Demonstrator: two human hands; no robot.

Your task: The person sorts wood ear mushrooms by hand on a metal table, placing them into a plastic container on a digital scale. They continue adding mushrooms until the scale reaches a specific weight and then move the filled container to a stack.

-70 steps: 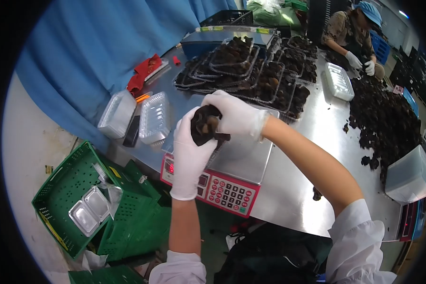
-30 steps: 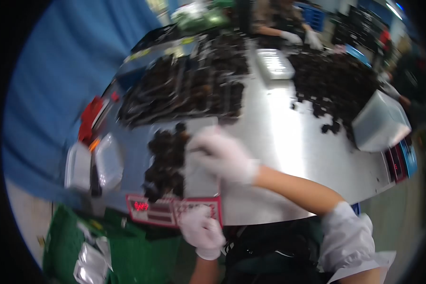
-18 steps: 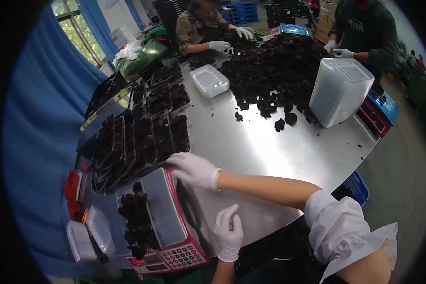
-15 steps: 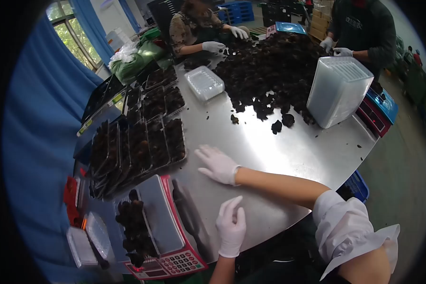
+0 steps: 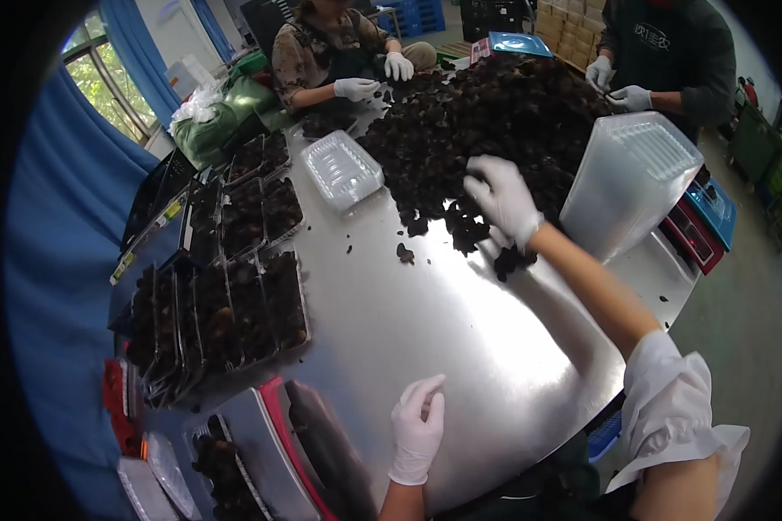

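Note:
My right hand [image 5: 506, 201], in a white glove, is over the near edge of a large heap of dark black fungus [image 5: 495, 108]. Its fingers are bent but apart, and nothing shows in them. Loose fungus pieces [image 5: 467, 233] lie just below that hand. Low over the near side of the steel table [image 5: 391, 304] is my gloved left hand [image 5: 417, 432], fingers loosely curled, thumb apart, holding nothing visible. To its left stands a red-edged scale [image 5: 280, 434], partly cut off by the frame, bearing a clear tray of fungus [image 5: 223, 473].
Filled clear trays [image 5: 243, 304] stand in rows at the left. An upturned clear tray [image 5: 343, 169] lies near the heap; a tall stack of clear trays [image 5: 630, 187] stands at the right. Two gloved co-workers [image 5: 334, 65] handle fungus across the table. Another scale [image 5: 699, 226] sits at the right edge.
My right hand has moved from the table beside the filled trays, forward and right, to the heap. My left hand stays near the front. The view has shifted, cutting off the scale's keypad.

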